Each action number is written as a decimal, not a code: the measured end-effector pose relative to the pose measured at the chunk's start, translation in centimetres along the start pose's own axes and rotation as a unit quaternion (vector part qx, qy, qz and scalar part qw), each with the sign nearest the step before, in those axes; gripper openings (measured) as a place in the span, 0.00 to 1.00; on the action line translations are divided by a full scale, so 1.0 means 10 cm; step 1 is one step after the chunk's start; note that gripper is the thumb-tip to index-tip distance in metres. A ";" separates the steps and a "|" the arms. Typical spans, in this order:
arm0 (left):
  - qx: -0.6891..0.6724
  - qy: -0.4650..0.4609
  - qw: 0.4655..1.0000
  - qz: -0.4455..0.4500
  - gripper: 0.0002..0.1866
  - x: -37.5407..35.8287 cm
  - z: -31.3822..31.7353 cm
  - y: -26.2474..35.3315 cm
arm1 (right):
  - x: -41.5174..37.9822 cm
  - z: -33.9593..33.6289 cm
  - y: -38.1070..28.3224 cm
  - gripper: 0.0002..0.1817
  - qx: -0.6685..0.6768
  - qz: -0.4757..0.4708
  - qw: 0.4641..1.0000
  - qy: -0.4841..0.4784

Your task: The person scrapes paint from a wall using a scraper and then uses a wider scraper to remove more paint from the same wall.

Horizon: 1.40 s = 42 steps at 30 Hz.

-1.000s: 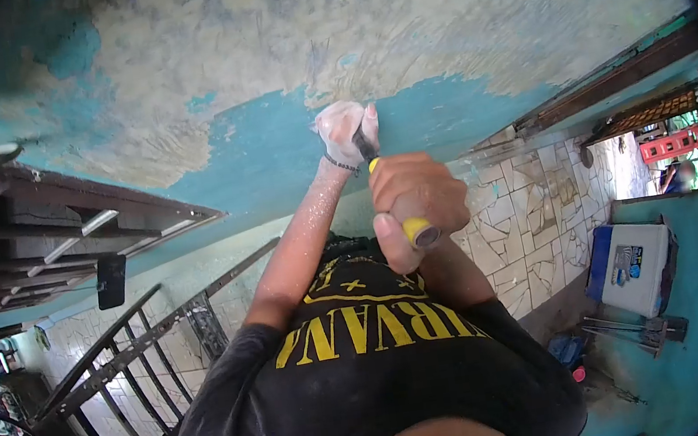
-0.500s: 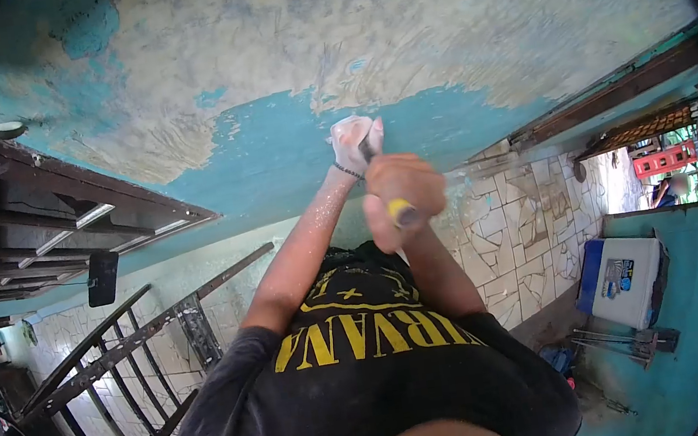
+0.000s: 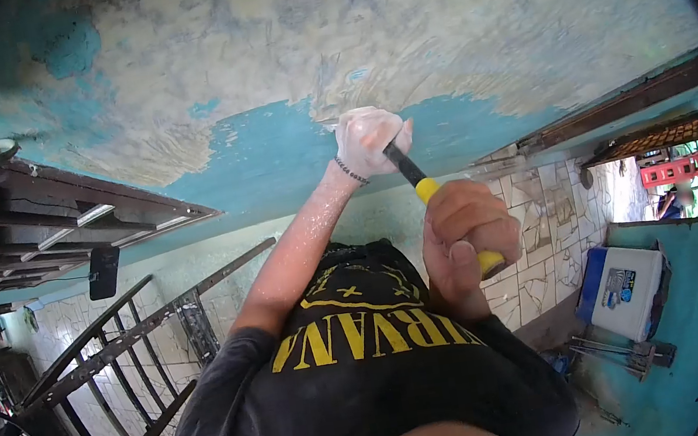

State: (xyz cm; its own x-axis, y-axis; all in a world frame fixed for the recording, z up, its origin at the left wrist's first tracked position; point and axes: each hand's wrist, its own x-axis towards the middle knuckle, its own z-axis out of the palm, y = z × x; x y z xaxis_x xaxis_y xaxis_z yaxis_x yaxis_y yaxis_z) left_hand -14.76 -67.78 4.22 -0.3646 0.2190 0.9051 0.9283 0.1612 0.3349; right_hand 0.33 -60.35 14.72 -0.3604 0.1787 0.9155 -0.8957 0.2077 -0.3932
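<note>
My right hand [image 3: 471, 230] is wrapped around the yellow grip [image 3: 427, 189] of a scraper-like tool with a black shaft [image 3: 403, 163]. The shaft runs up and left into my left hand [image 3: 370, 140], which is dusted white and closed over the tool's far end, hiding its head. A dark beaded bracelet [image 3: 351, 172] circles my left wrist. Both hands are in front of the wall [image 3: 269, 145], with my left hand at the ragged border between turquoise paint and the bare, whitish scraped surface [image 3: 394, 27]. White specks cover my left forearm.
A dark metal railing [image 3: 148, 333] stands at the left, beneath a window frame with bars [image 3: 23, 221] and a hanging phone-like black slab [image 3: 104, 273]. On the right are a white and blue cooler box [image 3: 627, 291], metal tools [image 3: 627, 353] and a doorway with a person [image 3: 671, 202] beyond.
My right hand has swung right and down with the yellow grip, so more of the black shaft shows. My left hand stays at nearly the same spot on the wall.
</note>
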 end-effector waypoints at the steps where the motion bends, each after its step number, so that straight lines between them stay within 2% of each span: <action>1: -0.001 -0.010 1.000 0.003 0.16 0.02 0.01 -0.02 | -0.04 0.01 0.03 0.12 0.011 0.001 1.000 0.024; 2: -0.005 -0.025 1.000 0.000 0.16 0.02 0.02 -0.03 | -0.10 0.01 0.00 0.11 0.019 0.009 0.999 0.050; 4: -0.034 -0.059 0.998 0.001 0.16 0.19 -0.03 0.07 | 0.09 -0.05 -0.13 0.11 0.008 0.022 0.999 0.035; 8: -0.049 0.005 0.998 0.033 0.19 0.61 -0.03 0.28 | 0.45 -0.08 -0.23 0.11 0.057 -0.037 0.996 0.061; 10: -0.019 0.014 0.999 0.030 0.17 0.46 0.00 0.21 | 0.41 -0.01 -0.15 0.12 0.070 -0.046 0.994 0.067; 13: 0.006 0.045 0.999 0.027 0.17 0.11 0.12 -0.05 | 0.17 0.08 0.03 0.13 0.019 0.003 1.000 0.002; 15: 0.028 0.046 0.998 0.017 0.17 -0.06 0.15 -0.06 | 0.06 0.05 0.02 0.12 0.018 0.027 0.999 0.014; 16: 0.011 0.027 1.000 0.007 0.17 -0.02 0.13 -0.05 | 0.11 0.05 0.04 0.12 -0.004 0.026 0.999 0.032; 19: -0.024 0.013 0.999 0.022 0.16 0.39 0.07 0.11 | 0.41 -0.13 -0.11 0.10 0.040 -0.004 0.999 -0.014; 23: -0.039 0.074 0.995 0.045 0.17 0.68 0.12 0.26 | 0.51 -0.05 -0.21 0.07 0.053 -0.048 0.997 0.031; 24: -0.024 0.058 0.998 0.030 0.17 0.59 0.12 0.22 | 0.49 -0.05 -0.16 0.06 0.051 -0.055 0.997 0.035; 26: 0.004 0.025 1.000 0.008 0.18 0.16 0.13 0.03 | 0.13 -0.14 0.07 0.06 0.003 0.032 0.999 -0.038; 28: 0.041 -0.037 0.997 -0.062 0.18 -0.62 0.31 -0.31 | -0.38 0.03 0.51 0.08 -0.097 0.006 0.995 -0.003; 29: 0.031 -0.093 0.984 -0.147 0.19 -1.13 0.42 -0.49 | -0.61 0.02 0.67 0.08 -0.165 0.057 0.979 -0.101; 30: 0.021 -0.150 0.961 -0.232 0.19 -1.52 0.47 -0.61 | -1.03 0.02 0.86 0.07 -0.154 0.093 0.980 -0.086; 31: 0.037 -0.176 0.956 -0.233 0.19 -1.72 0.41 -0.59 | -1.30 0.04 1.00 0.06 -0.143 0.125 0.979 -0.070; 33: 0.077 -0.204 0.951 -0.221 0.19 -1.75 0.39 -0.65 | -1.32 0.00 0.87 0.05 -0.134 0.142 0.980 -0.025; 34: 0.060 -0.209 0.953 -0.209 0.19 -1.55 0.41 -0.67 | -1.31 -0.02 0.86 0.05 -0.023 0.159 0.987 0.012; 37: 0.024 -0.284 0.932 -0.223 0.19 -1.38 0.34 -0.44 | -1.15 -0.37 0.67 0.04 -0.169 0.191 0.967 0.027; 39: 0.036 -0.364 0.895 -0.254 0.19 -1.38 0.38 -0.34 | -1.28 -0.79 0.60 0.04 -0.283 0.300 0.911 -0.006; 40: 0.020 -0.380 0.891 -0.248 0.14 -1.55 0.43 -0.36 | -1.34 -1.02 0.56 0.05 -0.304 0.353 0.882 -0.076; 42: 0.044 -0.485 0.843 -0.227 0.11 -1.73 0.45 -0.29 | -1.51 -1.45 0.47 0.07 -0.339 0.448 0.799 -0.215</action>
State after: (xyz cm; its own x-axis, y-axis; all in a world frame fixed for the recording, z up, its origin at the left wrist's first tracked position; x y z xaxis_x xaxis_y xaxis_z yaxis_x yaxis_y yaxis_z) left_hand -11.44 -67.66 -13.60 -0.6090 0.7925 0.0331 0.6830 0.5027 0.5299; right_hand 5.28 -48.12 -2.17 -0.9646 0.2301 0.1286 0.0652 0.6810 -0.7293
